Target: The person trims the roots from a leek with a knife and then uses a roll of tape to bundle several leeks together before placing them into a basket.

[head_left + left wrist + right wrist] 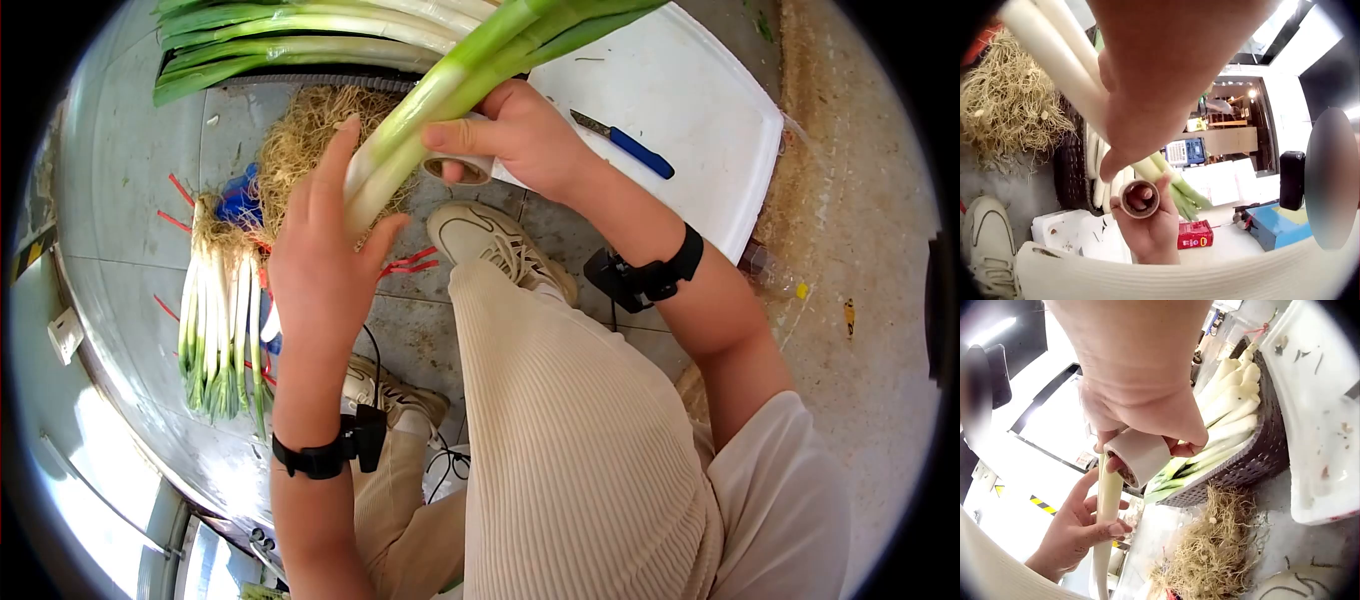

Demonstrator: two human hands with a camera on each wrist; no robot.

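Note:
Thick leeks (430, 100) with white stalks and green tops lie diagonally between the two hands. My left hand (325, 240) is curled round the white lower part, thumb on the near side. Higher up, my right hand (535, 140) grips the stalks with the thumb across them, and a roll of tape (460, 168) hangs round its fingers. In the right wrist view, the white roll (1138, 456) sits on the right hand's fingers beside the stalk (1107, 500), and the left hand (1075, 531) holds that stalk from below.
A dark basket (1241, 465) holds more leeks. Cut roots (310, 140) lie piled on the floor, near bundled thin stalks (215, 320) and red ties (410, 262). A white board (690, 110) carries a blue-handled knife (640, 152). Shoes (495, 245) stand below the hands.

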